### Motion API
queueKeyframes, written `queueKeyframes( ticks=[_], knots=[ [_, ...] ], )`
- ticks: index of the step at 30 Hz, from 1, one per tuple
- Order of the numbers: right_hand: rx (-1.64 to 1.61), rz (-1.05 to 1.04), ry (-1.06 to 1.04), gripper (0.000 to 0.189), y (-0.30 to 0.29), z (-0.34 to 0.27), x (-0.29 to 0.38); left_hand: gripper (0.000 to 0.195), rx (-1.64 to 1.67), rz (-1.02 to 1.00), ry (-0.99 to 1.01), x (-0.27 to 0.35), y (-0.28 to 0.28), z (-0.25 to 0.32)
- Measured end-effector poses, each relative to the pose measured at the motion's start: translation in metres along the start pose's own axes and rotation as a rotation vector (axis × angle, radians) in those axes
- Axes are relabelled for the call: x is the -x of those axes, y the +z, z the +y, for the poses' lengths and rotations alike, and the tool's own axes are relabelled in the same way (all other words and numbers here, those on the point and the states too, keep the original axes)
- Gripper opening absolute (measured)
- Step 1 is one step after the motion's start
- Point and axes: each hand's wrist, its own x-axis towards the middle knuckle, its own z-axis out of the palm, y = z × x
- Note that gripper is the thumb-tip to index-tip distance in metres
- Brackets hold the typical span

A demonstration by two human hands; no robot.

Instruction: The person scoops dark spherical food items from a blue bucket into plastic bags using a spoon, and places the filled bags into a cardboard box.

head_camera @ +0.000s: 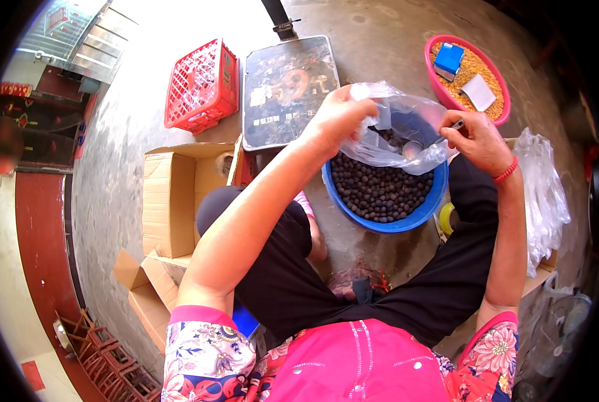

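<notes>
A blue plastic tub (387, 226) full of small dark round fruits or nuts (379, 188) stands on the floor between my knees. Over its far half hangs a clear plastic bag (410, 163), its mouth spread between my hands. My left hand (343, 116) pinches the bag's left edge. At the right edge, my right hand (477, 140) grips the plastic, and a small metallic item (459, 124) shows between its fingers; I cannot tell what it is. Through the film appear some dark balls and a pale round object (412, 149).
A platform scale (292, 95) and a red plastic crate (199, 83) stand beyond. Opened cardboard boxes (158, 201) are at left. A pink basin (505, 100) of yellow kernels holds a blue box (449, 59). Clear bags (540, 201) lie stacked at right, near a yellow tape roll (446, 219).
</notes>
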Motion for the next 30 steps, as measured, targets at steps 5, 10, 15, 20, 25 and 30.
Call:
queueKeyframes(
  ticks=[5,10,15,20,25,30],
  knots=[
    [-0.182,0.299,0.057,0.016,-0.009,-0.007,0.001,0.032,-0.306,0.052,0.226,0.0,0.005,-0.012],
    [-0.528,0.512,-0.086,0.023,-0.02,0.003,0.002,0.025,-0.42,0.164,0.281,-0.007,0.007,-0.025],
    [-0.44,0.146,0.05,0.022,0.001,-0.003,-0.002,0.025,-0.436,0.219,0.282,-0.006,0.01,-0.024],
    [-0.058,0.054,0.049,0.018,0.011,0.005,-0.004,0.026,-0.402,0.206,0.249,-0.007,0.009,-0.023],
    [-0.28,0.413,-0.053,0.014,-0.015,0.002,0.005,0.023,-0.366,0.164,0.188,-0.005,0.014,-0.02],
    [-0.65,0.193,-0.236,0.021,-0.022,-0.011,0.014,0.018,-0.316,0.131,0.111,0.002,0.016,-0.01]
  ],
)
